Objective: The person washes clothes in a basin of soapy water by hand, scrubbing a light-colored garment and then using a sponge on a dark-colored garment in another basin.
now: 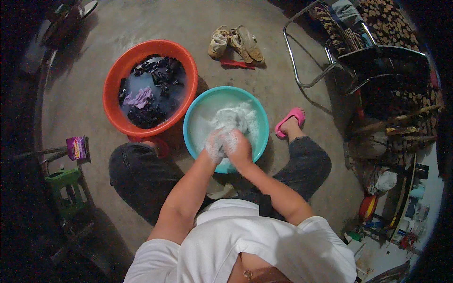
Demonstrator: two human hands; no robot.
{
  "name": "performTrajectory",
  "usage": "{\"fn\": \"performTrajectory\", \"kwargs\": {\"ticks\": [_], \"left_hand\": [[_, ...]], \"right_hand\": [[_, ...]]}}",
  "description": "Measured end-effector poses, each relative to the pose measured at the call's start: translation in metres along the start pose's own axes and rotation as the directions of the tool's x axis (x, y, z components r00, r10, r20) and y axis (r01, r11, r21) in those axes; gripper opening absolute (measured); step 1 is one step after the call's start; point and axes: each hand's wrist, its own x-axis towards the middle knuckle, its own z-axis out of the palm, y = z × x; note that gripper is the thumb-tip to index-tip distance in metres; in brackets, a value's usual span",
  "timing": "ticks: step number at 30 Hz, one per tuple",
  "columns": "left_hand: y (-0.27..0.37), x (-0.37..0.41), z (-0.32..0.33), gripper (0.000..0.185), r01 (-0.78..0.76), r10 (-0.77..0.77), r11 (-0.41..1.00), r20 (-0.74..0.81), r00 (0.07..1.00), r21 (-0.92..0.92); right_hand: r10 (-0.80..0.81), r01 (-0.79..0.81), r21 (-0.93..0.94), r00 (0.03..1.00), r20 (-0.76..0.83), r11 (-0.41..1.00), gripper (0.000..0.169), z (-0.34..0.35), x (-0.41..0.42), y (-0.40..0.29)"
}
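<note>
In front of me stands a turquoise plastic basin [262, 120] of cloudy, soapy water. A wet white cloth [231, 116], heaped with suds, lies in it. My left hand [214, 142] and my right hand [240, 146] are close together over the near half of the basin, gripping the near part of the cloth. Foam coats both hands and partly hides the fingers. To the left, a larger orange-red plastic tub [110, 90] holds dark clothes [148, 111] and a lilac cloth [139, 98] in water.
Beyond the basin, a pair of worn shoes [235, 44] and a red brush-like object [237, 64] rest on the concrete floor [170, 21]. A metal-framed chair [293, 60] stands right, near stacked firewood [389, 21]. At left are a purple packet [76, 148] and a green plastic stool [65, 187].
</note>
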Motion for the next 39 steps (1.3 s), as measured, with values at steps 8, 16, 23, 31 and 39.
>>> {"fn": "performTrajectory", "kwargs": {"ticks": [8, 16, 23, 31, 39], "left_hand": [[0.010, 0.006, 0.029, 0.029, 0.062, -0.077, 0.979, -0.071, 0.994, -0.194], [0.049, 0.000, 0.048, 0.020, 0.139, -0.321, 0.868, -0.326, 0.889, -0.476], [0.052, 0.016, 0.064, 0.026, 0.307, -0.378, 0.874, -0.130, 0.917, -0.378], [0.009, 0.024, 0.015, 0.029, 0.445, -0.509, 0.849, -0.213, 0.834, -0.284], [0.065, 0.016, 0.038, 0.051, 0.428, -0.617, 0.497, 0.040, 0.786, -0.755]], "right_hand": [[0.280, -0.217, 0.352, 0.950, -0.139, 0.910, 0.018, 0.012, 0.050, 0.036], [0.286, -0.266, 0.418, 0.958, 0.016, 0.869, 0.029, 0.043, 0.026, 0.077], [0.367, -0.856, 0.516, 0.477, 0.799, -0.012, 0.034, -0.011, 0.063, 0.147], [0.308, -0.627, 0.502, 0.756, 0.578, 0.596, 0.041, -0.043, 0.092, 0.103], [0.132, -0.144, 0.092, 0.983, 0.131, 0.985, 0.032, -0.029, 0.082, 0.024]]}}
